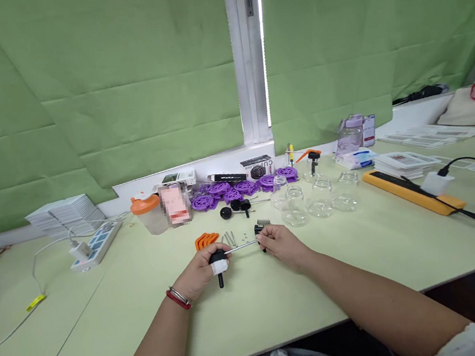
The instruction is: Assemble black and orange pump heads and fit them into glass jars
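My left hand (201,271), with white tape around one finger, is closed on a round black cap (217,256). A thin metal rod (242,245) sticks out of the cap to the right, and a short black peg (221,280) points down below it. The fingers of my right hand (284,245) are pinched at the rod's far end. A black part (259,231) shows behind those fingertips; whether it is held too is hidden. Just beyond is a coil spring (264,222). Orange curved pieces (206,240), loose metal pins (230,239) and tiny bits (245,237) lie near my hands.
Black capped rods (241,205), purple openwork parts (217,192) and clear glass jars (320,206) stand farther back. An orange-lidded cup (148,214) is left of them. A white power strip (96,246) lies left, a yellow one (413,192) with black cables right.
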